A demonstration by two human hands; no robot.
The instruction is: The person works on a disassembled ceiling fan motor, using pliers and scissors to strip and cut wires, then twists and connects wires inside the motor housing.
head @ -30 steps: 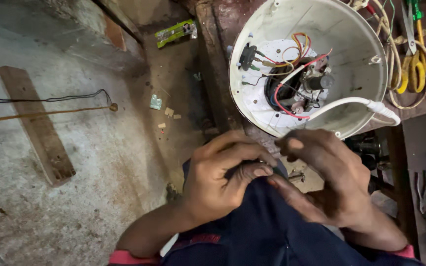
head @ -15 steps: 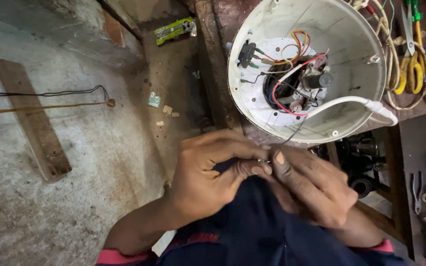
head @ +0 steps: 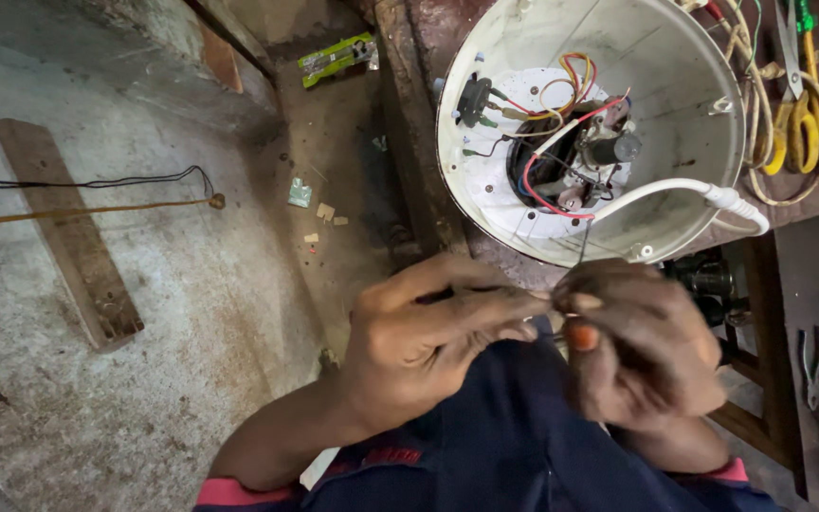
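- The concrete floor (head: 125,379) fills the left side, with a wooden plank (head: 63,228) lying on it and a thin black cable (head: 97,180) trailing across.
- A round white appliance housing (head: 684,190) sits open at the near edge of the worktop (head: 447,28), coloured wires (head: 561,95) and a small motor (head: 609,150) exposed inside.
- The left hand (head: 419,341) pinches a thin dark wire (head: 582,248) that drops from the housing rim.
- The right hand (head: 646,351) is clenched around a small orange-handled tool (head: 580,334), tip meeting the wire.
- To my eye, good work here means keeping the wire taut, close to the fingertips, without tugging the housing.
- Yellow-handled scissors (head: 793,133) lie at the worktop's far right corner.
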